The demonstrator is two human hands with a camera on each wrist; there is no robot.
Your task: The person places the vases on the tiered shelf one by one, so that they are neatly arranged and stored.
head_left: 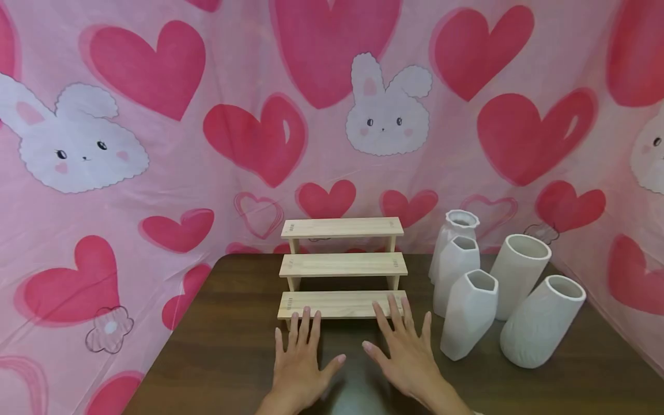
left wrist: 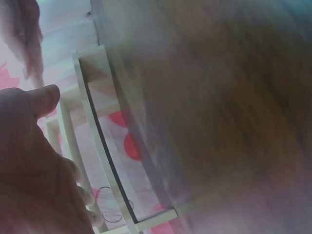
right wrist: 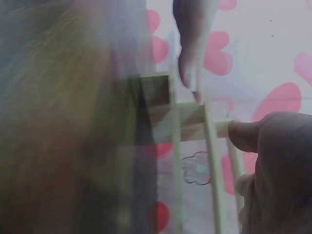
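Note:
A pale wooden three-step display stand stands at the back of the dark brown table. Both hands are in front of it, palms down with fingers spread, holding nothing. The left hand has its fingertips near the left end of the lowest shelf. Over that shelf's right end, in the head view, lie the fingertips of the right hand; whether they touch it I cannot tell. In the left wrist view the stand appears beyond the left hand; the right wrist view shows the stand past the right hand.
Right of the stand are several white vases: a frilled-rim vase, two faceted vases, and two round-mouthed vases. The dark table meets a pink cloth backdrop with hearts and rabbits behind it.

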